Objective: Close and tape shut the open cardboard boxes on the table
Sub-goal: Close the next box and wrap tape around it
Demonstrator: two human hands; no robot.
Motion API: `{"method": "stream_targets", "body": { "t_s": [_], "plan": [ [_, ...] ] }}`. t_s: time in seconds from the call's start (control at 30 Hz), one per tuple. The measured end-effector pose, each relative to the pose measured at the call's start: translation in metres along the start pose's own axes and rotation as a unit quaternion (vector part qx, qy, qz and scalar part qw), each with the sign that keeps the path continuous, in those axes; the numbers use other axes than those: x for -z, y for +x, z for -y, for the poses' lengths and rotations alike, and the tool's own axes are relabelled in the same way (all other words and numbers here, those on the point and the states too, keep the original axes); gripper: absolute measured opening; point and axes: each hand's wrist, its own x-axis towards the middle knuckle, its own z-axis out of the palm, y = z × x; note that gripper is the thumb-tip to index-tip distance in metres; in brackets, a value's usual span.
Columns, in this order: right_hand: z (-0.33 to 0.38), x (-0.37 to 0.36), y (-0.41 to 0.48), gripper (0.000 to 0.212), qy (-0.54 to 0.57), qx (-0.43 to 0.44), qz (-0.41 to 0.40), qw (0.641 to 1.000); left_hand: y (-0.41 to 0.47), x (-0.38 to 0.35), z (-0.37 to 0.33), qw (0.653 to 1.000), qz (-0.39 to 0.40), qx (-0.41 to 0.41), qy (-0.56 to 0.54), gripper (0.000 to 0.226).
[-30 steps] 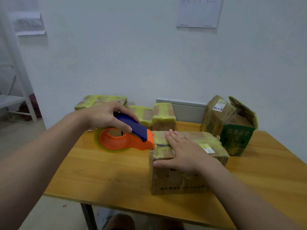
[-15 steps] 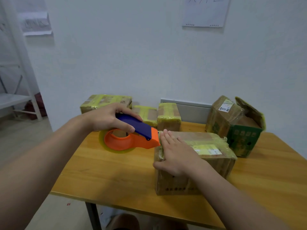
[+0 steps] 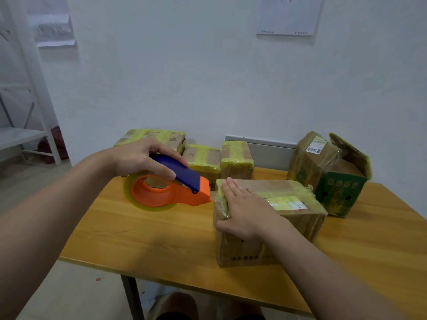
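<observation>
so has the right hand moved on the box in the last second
Yes, a little: the right hand has slid left across the top of the box, its fingers now nearer the far left corner.

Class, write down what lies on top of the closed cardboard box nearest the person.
The right hand lies flat on the left end of the box, beside yellowish tape and a label. The hand hides the top beneath it.

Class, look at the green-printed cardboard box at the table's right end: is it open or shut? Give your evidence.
Open. The green-printed box has its top flap standing up, and its brown inside shows beneath it.
</observation>
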Motion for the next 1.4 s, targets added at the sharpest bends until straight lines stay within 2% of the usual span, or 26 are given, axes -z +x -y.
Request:
{"method": "stream_targets", "body": {
  "t_s": [0.17, 0.27, 0.37, 0.57, 0.6, 0.7, 0.73, 0.83, 0.97, 1.13, 1.2, 1.4],
  "plan": [
    [0.005, 0.000, 0.001, 0.104, -0.008, -0.009, -0.007, 1.000, 0.008, -0.005, -0.012, 0.998, 0.001, 0.028, 0.061, 0.034],
    [0.006, -0.002, 0.003, 0.105, -0.008, -0.013, -0.010, 1.000, 0.022, -0.009, -0.027, 0.989, 0.016, 0.042, 0.141, 0.039],
    [0.005, -0.003, 0.004, 0.106, -0.004, -0.016, -0.013, 1.000, 0.043, -0.018, -0.043, 0.976, 0.043, 0.049, 0.208, 0.033],
    [0.005, -0.003, 0.005, 0.110, -0.001, -0.015, -0.011, 1.000, 0.062, -0.023, -0.068, 0.959, 0.066, 0.089, 0.260, 0.030],
    [0.005, -0.002, 0.005, 0.110, 0.000, -0.015, -0.010, 1.000, 0.062, -0.027, -0.070, 0.951, 0.059, 0.088, 0.291, 0.032],
    [0.004, -0.001, 0.002, 0.109, 0.001, -0.016, -0.011, 1.000, 0.054, -0.049, -0.049, 0.889, 0.062, 0.079, 0.448, 0.048],
    [0.004, -0.002, 0.001, 0.109, 0.001, -0.014, -0.013, 1.000, 0.048, -0.057, -0.031, 0.888, 0.067, 0.088, 0.446, 0.050],
    [0.006, -0.001, 0.000, 0.110, -0.001, -0.019, -0.021, 1.000, 0.032, -0.071, 0.016, 0.923, 0.016, 0.085, 0.376, 0.054],
    [0.008, -0.002, 0.001, 0.111, 0.007, -0.026, -0.032, 0.999, 0.028, -0.089, 0.049, 0.943, -0.111, 0.047, 0.312, 0.051],
    [0.008, -0.003, -0.001, 0.108, 0.014, -0.031, -0.048, 0.998, 0.020, -0.124, 0.078, 0.915, -0.208, -0.007, 0.347, 0.050],
    [0.008, -0.002, -0.001, 0.108, 0.015, -0.033, -0.045, 0.998, 0.017, -0.138, 0.090, 0.903, -0.224, -0.022, 0.365, 0.049],
    [0.008, 0.000, -0.003, 0.109, 0.019, -0.033, -0.039, 0.999, 0.012, -0.160, 0.111, 0.901, -0.255, -0.021, 0.350, 0.050]
  ]
}}
